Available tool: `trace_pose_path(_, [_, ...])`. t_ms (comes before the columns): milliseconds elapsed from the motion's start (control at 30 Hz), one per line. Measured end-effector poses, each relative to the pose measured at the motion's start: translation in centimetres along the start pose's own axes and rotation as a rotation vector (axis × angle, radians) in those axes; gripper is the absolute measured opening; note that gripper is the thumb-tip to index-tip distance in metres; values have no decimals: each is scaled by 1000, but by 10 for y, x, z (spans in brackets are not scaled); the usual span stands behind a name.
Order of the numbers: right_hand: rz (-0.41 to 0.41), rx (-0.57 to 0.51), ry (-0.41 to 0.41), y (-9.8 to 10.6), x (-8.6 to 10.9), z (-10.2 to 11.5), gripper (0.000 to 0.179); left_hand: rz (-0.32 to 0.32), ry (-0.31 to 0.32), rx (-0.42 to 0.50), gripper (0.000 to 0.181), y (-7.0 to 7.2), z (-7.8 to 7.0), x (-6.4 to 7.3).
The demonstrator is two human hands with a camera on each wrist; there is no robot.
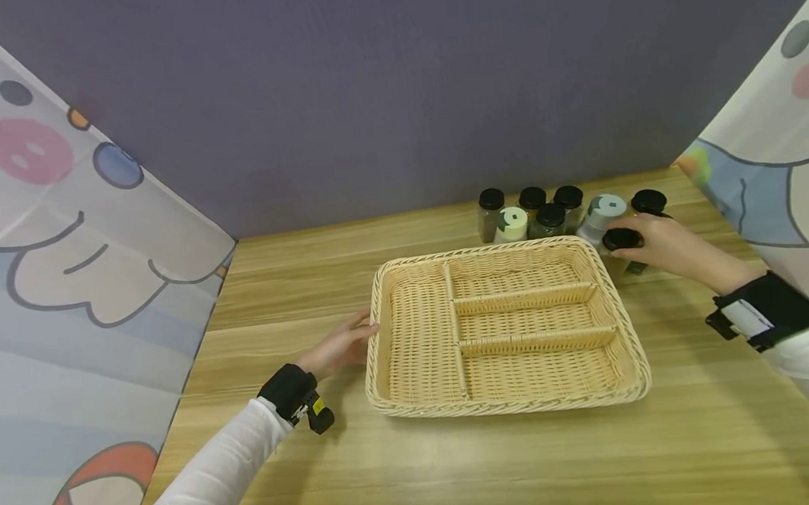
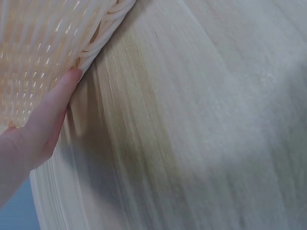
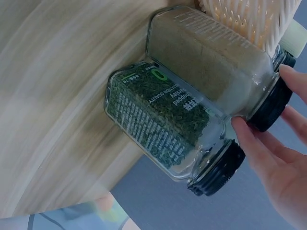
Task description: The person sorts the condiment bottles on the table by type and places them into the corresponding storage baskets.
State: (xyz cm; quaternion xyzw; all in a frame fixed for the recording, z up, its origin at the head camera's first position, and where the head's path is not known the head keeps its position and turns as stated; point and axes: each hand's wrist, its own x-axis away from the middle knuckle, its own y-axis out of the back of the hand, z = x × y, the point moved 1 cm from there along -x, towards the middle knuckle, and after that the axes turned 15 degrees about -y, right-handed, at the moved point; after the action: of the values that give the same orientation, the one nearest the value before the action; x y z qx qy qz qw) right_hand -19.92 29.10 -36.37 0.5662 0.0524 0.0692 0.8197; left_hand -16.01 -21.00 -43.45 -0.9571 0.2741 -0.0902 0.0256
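My right hand point(image 1: 668, 246) pinches the black lid of a clear spice jar point(image 3: 211, 60) filled with grey-brown powder, just off the basket's right end. Beside it stands a jar of chopped green herbs point(image 3: 158, 120), also black-lidded, which the right fingers do not grip. A pale wicker basket point(image 1: 515, 405) with several compartments lies on the table, with nothing in them. My left hand point(image 1: 341, 346) touches the basket's left side with fairly straight fingers. In the left wrist view, a fingertip point(image 2: 73, 75) rests against the woven rim; part of that hand is out of frame.
Behind the basket stand several more jars, among them a black-lidded one point(image 1: 490, 216), a cream-topped one point(image 1: 511, 225) and a grey-topped one point(image 1: 603, 215). A dark wall point(image 1: 369, 94) closes off the back of the wooden table point(image 1: 295, 266). Printed curtains point(image 1: 58, 316) flank both sides.
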Motion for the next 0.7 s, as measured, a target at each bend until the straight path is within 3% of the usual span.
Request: trace_pose_path(700, [33,50,22,-3,-7,6,45,6,-1,17,51,0,-1,0])
